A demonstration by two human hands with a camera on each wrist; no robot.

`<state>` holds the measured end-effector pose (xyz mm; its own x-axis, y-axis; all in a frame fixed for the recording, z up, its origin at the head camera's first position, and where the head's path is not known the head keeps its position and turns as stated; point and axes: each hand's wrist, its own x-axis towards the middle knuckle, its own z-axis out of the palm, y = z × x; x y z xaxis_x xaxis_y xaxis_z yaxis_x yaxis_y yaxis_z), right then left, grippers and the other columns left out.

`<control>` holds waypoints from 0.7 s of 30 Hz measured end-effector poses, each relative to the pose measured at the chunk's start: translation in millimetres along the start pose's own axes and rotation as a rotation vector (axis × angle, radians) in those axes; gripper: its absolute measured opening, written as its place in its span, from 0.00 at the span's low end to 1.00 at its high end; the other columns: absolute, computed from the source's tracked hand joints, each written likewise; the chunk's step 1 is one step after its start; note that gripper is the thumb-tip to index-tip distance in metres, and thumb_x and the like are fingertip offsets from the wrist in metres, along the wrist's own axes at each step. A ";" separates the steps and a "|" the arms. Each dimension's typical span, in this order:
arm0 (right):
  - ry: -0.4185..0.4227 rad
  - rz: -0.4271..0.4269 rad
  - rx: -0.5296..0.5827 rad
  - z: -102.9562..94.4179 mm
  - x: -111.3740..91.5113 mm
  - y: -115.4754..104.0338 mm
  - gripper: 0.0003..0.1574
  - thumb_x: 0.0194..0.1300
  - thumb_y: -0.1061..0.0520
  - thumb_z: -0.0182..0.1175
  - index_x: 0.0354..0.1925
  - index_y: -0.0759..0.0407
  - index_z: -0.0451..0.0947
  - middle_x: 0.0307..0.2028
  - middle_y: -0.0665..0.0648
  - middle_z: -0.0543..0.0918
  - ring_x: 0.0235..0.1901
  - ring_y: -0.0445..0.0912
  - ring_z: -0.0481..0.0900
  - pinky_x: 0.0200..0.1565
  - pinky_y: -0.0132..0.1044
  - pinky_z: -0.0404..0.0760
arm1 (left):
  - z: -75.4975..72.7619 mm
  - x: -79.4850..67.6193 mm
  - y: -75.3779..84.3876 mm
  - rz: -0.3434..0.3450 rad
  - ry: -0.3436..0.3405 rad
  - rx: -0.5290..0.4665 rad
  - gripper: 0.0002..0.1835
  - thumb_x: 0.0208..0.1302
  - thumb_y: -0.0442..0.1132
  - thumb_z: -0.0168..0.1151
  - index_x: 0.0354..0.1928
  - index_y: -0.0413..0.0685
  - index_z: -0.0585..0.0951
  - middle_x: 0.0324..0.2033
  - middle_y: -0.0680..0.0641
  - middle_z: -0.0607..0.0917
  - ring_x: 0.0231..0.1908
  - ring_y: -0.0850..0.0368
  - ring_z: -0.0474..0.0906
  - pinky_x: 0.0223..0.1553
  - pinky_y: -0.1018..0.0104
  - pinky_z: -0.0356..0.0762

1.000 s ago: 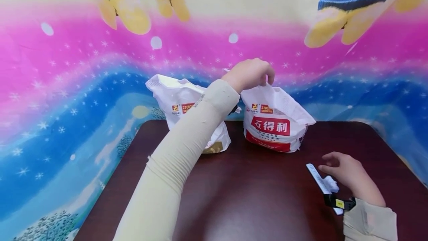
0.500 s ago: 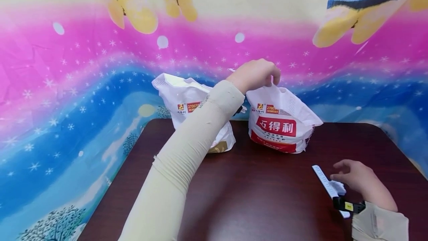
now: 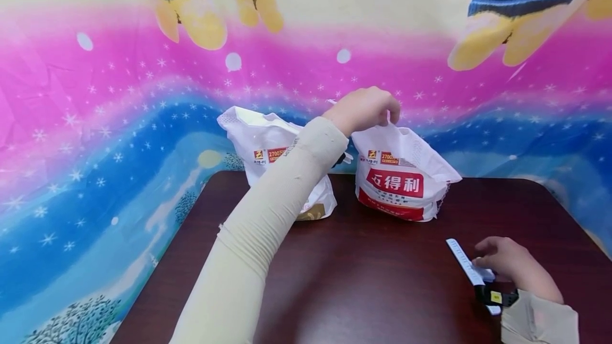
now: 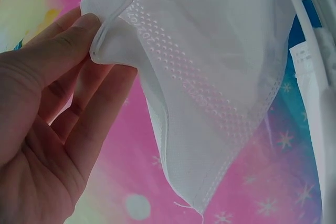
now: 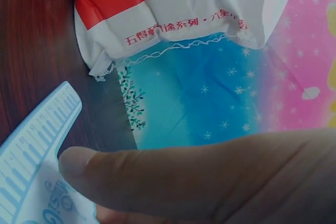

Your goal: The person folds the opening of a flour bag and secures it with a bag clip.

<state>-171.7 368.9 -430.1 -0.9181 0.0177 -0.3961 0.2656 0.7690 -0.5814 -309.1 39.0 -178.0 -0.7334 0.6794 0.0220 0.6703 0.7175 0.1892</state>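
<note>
My left hand (image 3: 365,109) pinches the top edge of a white flour bag (image 3: 394,179) with a red label. In the left wrist view, thumb and fingers hold a fold of that bag (image 4: 205,72). Lower right, my right hand (image 3: 516,264) is over a pale blue-and-white ruler-like strip (image 3: 461,256) with a raised white middle part. Its thumb (image 5: 131,177) overlaps the edge of the strip (image 5: 31,150), which bears key-like marks and lettering. Some fingers are hidden, and firm contact cannot be made out.
A second white flour bag (image 3: 258,147) stands to the left, partly covered by my left sleeve (image 3: 258,232). Both bags stand near the back of the dark wooden table (image 3: 363,280). Behind hangs a patterned cloth (image 3: 287,57).
My right hand has come down closer to the strip's raised part. My left hand keeps its pinch on the bag. The view shifted slightly between the first two frames.
</note>
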 end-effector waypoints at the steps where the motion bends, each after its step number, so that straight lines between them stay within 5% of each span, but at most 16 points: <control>1: -0.003 0.004 0.002 0.3 0.5 1.0 0.29 0.60 0.61 0.69 0.51 0.82 0.73 0.40 0.70 0.82 0.35 0.51 0.81 0.37 0.51 0.85 | 0.2 0.0 0.1 0.004 0.001 0.004 0.15 0.72 0.39 0.64 0.58 0.56 0.83 0.56 0.53 0.82 0.55 0.59 0.77 0.54 0.68 0.77; 21: -0.038 0.015 0.003 0.7 0.3 3.0 0.18 0.62 0.65 0.65 0.46 0.79 0.77 0.39 0.67 0.82 0.34 0.49 0.80 0.35 0.48 0.84 | 0.8 1.7 -2.6 0.016 -0.007 0.026 0.16 0.73 0.39 0.62 0.59 0.57 0.83 0.57 0.53 0.82 0.56 0.59 0.76 0.54 0.68 0.78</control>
<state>-171.0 370.8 -432.5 -0.9020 0.0051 -0.4317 0.2806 0.7668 -0.5773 -312.0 38.4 -179.3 -0.7218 0.6919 0.0177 0.6848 0.7102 0.1633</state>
